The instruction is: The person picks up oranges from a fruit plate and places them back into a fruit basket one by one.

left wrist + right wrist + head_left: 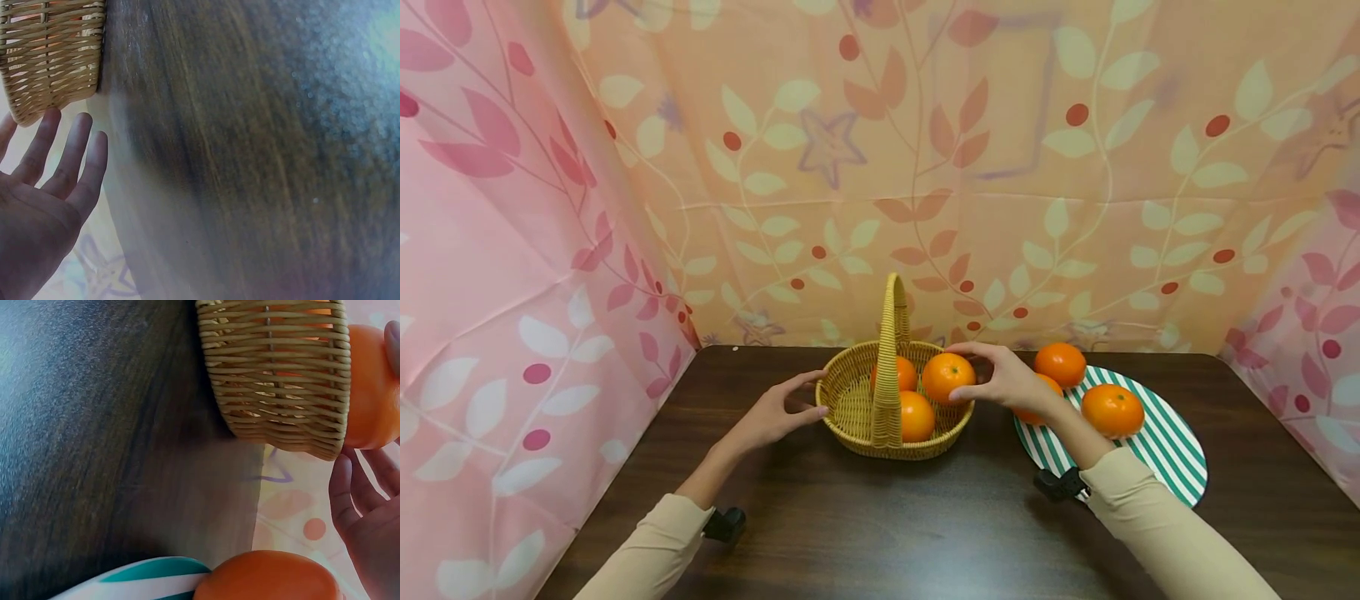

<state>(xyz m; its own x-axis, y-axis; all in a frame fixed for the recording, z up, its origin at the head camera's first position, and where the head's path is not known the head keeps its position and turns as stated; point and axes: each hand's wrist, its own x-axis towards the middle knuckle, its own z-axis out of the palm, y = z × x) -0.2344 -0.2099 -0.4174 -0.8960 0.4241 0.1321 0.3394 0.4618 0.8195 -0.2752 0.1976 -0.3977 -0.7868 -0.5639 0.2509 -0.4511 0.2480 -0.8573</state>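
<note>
A wicker basket [842, 417] with an arched handle [887, 375] stands on the table. Inside it are two oranges, one nearer [917, 418] and one farther back [906, 373]. My right hand [1011, 385] holds another orange [949, 377] between thumb and fingers at the basket's right rim; in the right wrist view this orange [372, 394] shows above the rim. On the opposite side, my left hand [772, 417] touches the basket's left end with its fingertips. Those fingers [74, 147] look nearly straight in the left wrist view.
To the right lies an oval green-and-white striped mat [1183, 467]. Three oranges are on or at it: one at the back [1060, 365], one in front [1112, 410], one partly behind my right wrist [1028, 415]. Patterned cloth [925, 167] hangs behind the dark table [880, 525].
</note>
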